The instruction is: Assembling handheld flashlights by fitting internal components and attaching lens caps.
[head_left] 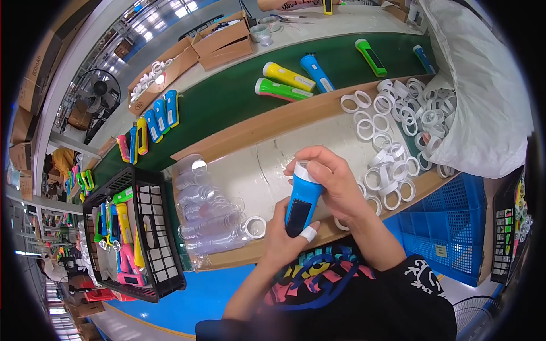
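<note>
A blue flashlight (303, 200) with a dark panel on its side stands tilted between my hands, white head end up. My left hand (281, 232) wraps round its lower body; a white band circles one finger. At the top, my right hand (331, 179) grips the white ring (306, 172) on the flashlight's head. Beneath them lies a shallow cardboard tray (227, 139). On its left side are stacks of clear round lenses (207, 219), with one white ring (255, 227) lying on them. Many loose white rings (382, 125) are heaped on the right.
A green belt (222, 102) beyond the tray carries yellow, green and blue flashlights (289, 76). A black basket (156, 238) of flashlights stands at left. A white sack (483, 96) spills rings at right, above a blue crate (443, 227). Another person's hand (290, 4) shows at the far edge.
</note>
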Demonstrator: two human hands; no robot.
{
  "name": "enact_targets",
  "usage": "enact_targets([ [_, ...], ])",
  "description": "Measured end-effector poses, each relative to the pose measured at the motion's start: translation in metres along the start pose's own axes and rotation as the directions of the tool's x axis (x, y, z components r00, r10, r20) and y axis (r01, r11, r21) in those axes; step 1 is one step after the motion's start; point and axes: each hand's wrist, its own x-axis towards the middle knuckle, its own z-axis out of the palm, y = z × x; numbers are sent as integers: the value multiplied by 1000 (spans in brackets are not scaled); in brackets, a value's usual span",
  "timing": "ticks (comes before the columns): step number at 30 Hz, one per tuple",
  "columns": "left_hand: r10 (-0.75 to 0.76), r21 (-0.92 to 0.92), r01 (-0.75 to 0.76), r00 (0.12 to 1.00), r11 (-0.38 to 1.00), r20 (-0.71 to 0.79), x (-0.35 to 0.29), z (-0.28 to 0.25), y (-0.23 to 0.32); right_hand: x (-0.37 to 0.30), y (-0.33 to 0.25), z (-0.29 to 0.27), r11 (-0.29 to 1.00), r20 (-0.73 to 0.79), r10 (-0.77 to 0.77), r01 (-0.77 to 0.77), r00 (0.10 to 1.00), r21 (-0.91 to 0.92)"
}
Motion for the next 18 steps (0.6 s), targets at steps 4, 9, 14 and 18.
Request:
enact_targets([
  [4,465,640,-384,884,665,47,6,-38,-2,6,-25,4,943,221,56,21,974,-332],
  [9,456,841,-487,820,237,347,15,-80,46,7,-27,19,855,228,101,32,968,-517],
  [14,212,89,-337,752,937,624,-1,-100,56,-48,-40,48,452,609,-360,703,707,-549],
  [18,173,-212,40,444,976,879,-4,-95,46,-73,-53,62,169,860,-397,947,320,-275],
])
